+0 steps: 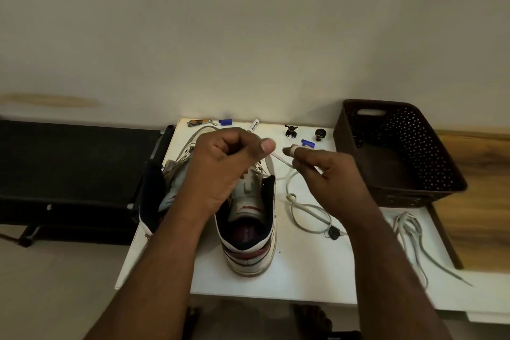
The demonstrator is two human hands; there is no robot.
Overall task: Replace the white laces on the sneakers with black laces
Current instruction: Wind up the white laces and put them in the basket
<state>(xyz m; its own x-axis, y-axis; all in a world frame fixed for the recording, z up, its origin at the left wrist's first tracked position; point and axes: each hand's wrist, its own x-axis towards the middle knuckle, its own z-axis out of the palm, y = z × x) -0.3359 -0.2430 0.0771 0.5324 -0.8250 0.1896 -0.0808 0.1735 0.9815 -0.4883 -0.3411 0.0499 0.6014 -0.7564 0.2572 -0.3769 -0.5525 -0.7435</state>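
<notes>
A white high-top sneaker (249, 232) with red and dark trim stands on the white table (292, 279), its heel toward me. A second sneaker (162, 188) lies on its side to the left, partly behind my left arm. My left hand (223, 165) hovers over the upright sneaker's tongue with curled fingers and pinches a white lace (281, 159) near the eyelets. My right hand (325, 171) pinches the same lace further along, its end wrapped over the index fingertip. The lace trails down in loops (300, 210) on the table. No black laces are visible.
A loose white lace (411, 232) lies at the table's right. A dark perforated basket (397, 146) stands at the back right. Small items line the far edge: nail clippers (200, 122), a blue cap (225, 122), a tube (254, 125), two dark figurines (291, 131). A black bench (77, 171) stands left.
</notes>
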